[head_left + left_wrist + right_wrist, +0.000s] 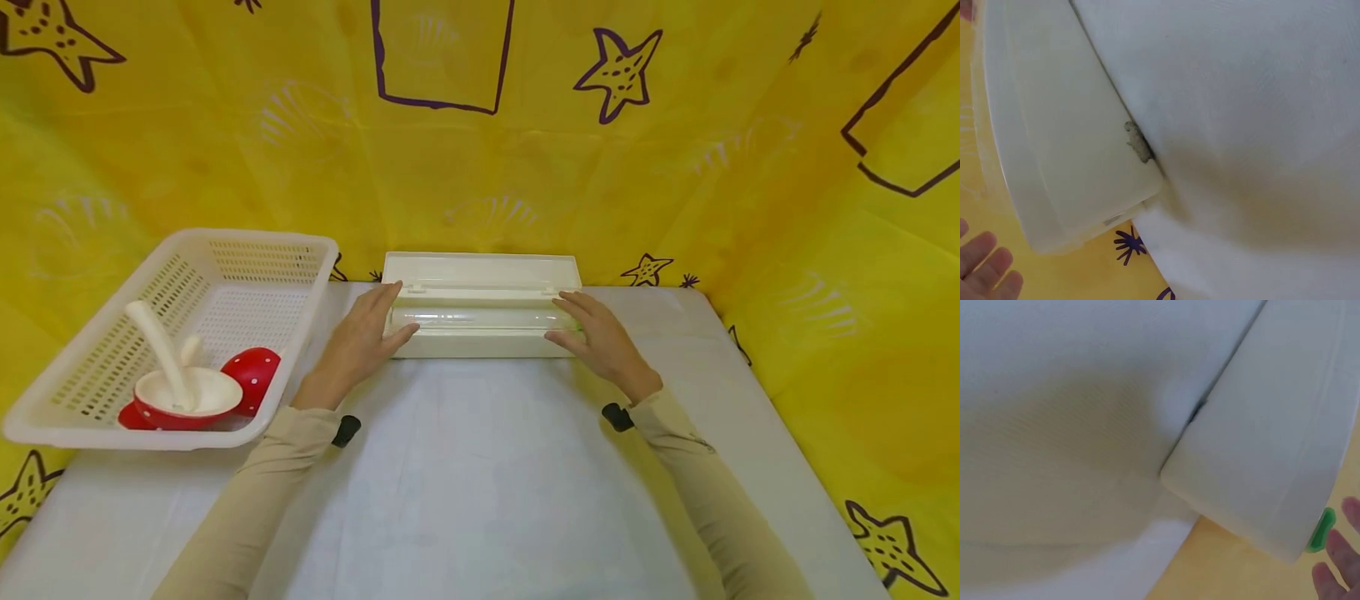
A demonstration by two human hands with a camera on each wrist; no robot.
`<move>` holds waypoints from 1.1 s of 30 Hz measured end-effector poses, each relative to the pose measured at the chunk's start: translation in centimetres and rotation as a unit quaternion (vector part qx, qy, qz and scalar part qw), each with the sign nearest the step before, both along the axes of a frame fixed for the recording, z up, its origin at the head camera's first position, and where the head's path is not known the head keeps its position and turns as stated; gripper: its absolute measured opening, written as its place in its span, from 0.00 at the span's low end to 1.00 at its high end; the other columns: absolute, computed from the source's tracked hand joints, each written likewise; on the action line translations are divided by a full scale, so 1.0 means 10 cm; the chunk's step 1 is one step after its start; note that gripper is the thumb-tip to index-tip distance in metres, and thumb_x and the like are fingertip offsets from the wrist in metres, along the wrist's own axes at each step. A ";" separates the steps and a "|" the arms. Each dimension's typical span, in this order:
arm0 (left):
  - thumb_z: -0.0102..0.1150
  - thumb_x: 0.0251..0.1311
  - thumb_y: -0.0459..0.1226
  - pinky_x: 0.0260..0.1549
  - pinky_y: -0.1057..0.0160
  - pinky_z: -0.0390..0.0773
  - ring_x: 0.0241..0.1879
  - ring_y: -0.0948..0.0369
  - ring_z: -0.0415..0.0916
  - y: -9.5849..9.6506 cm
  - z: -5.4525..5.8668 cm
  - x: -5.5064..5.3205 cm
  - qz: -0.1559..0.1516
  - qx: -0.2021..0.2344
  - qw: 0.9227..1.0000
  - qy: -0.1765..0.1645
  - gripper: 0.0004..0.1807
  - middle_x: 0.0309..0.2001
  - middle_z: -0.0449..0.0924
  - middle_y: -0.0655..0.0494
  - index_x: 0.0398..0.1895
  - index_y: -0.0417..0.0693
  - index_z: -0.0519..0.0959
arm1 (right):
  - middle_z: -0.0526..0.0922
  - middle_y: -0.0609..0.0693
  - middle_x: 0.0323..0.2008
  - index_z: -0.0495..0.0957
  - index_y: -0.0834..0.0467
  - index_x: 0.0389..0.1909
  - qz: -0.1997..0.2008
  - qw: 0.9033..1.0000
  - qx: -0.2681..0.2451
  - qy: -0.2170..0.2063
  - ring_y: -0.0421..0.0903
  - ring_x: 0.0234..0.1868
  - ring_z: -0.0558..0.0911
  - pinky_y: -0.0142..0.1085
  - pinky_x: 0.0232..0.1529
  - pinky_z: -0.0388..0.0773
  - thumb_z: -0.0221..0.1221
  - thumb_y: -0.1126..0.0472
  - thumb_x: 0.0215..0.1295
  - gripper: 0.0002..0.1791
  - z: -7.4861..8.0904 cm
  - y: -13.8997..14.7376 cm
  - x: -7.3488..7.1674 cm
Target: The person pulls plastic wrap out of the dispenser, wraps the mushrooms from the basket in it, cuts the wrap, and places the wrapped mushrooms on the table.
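A long white cling film dispenser (480, 344) lies at the back of the table with its lid (482, 271) raised against the yellow cloth. Inside it is a clear, shiny roll of film (487, 318). At the dispenser's left end is my left hand (362, 333), thumb and fingers spread. My right hand (603, 340) mirrors it at the right end, also spread. In the left wrist view, the left fingertips (988, 265) show beside the box end. The right wrist view has the right fingertips (1338, 547) close to a green tab (1321, 530) on the box end.
A white plastic basket (300, 333) stands on the left, holding red dotted bowls (253, 375) and a white ladle (161, 346). Yellow cloth with starfish drawings (480, 167) rises behind and at the sides. A white cover (480, 483) lies over the table.
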State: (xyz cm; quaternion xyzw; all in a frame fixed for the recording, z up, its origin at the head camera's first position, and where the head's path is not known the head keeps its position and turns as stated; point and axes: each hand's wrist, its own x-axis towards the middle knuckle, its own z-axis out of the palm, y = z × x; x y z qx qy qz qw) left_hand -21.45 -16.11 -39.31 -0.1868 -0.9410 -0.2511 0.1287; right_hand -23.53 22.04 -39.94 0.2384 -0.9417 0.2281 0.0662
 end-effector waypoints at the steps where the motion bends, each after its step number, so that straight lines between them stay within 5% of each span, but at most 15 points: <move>1: 0.63 0.65 0.46 0.71 0.43 0.60 0.70 0.41 0.61 0.00 -0.01 0.01 -0.006 0.002 1.000 0.002 0.40 0.69 0.64 0.34 0.73 0.36 0.59 | 0.66 0.58 0.72 0.67 0.59 0.71 0.001 1.000 0.002 -0.005 0.60 0.74 0.62 0.57 0.74 0.57 0.60 0.44 0.68 0.36 -0.01 0.00 0.01; 13: 0.74 0.51 0.32 0.61 0.43 0.71 0.57 0.40 0.74 -0.02 -0.13 0.01 -0.086 -0.012 0.996 0.030 0.32 0.57 0.78 0.37 0.61 0.33 0.75 | 0.86 0.58 0.51 0.82 0.63 0.54 0.053 0.998 -0.015 0.021 0.57 0.53 0.83 0.52 0.58 0.77 0.65 0.59 0.63 0.20 -0.08 0.01 -0.07; 19: 0.69 0.54 0.28 0.48 0.44 0.76 0.45 0.42 0.79 -0.02 -0.16 -0.04 -0.091 -0.021 0.993 0.077 0.17 0.45 0.85 0.41 0.49 0.36 0.82 | 0.87 0.58 0.47 0.83 0.64 0.50 0.065 0.997 -0.027 0.013 0.56 0.50 0.84 0.51 0.55 0.79 0.65 0.61 0.64 0.16 -0.06 0.01 -0.09; 27: 0.69 0.52 0.26 0.35 0.48 0.78 0.32 0.48 0.83 -0.01 -0.20 -0.11 -0.107 0.016 0.978 0.176 0.06 0.32 0.88 0.47 0.35 0.37 0.86 | 0.89 0.57 0.41 0.86 0.64 0.44 0.079 0.996 -0.037 0.032 0.54 0.44 0.86 0.48 0.50 0.82 0.63 0.64 0.64 0.10 -0.04 0.03 -0.11; 33: 0.69 0.53 0.27 0.38 0.47 0.78 0.32 0.47 0.84 0.01 -0.16 -0.11 -0.074 0.031 0.985 0.151 0.07 0.33 0.88 0.46 0.36 0.37 0.87 | 0.89 0.57 0.39 0.86 0.64 0.43 0.076 0.995 -0.038 0.046 0.53 0.41 0.87 0.46 0.47 0.83 0.63 0.67 0.64 0.09 -0.03 0.03 -0.13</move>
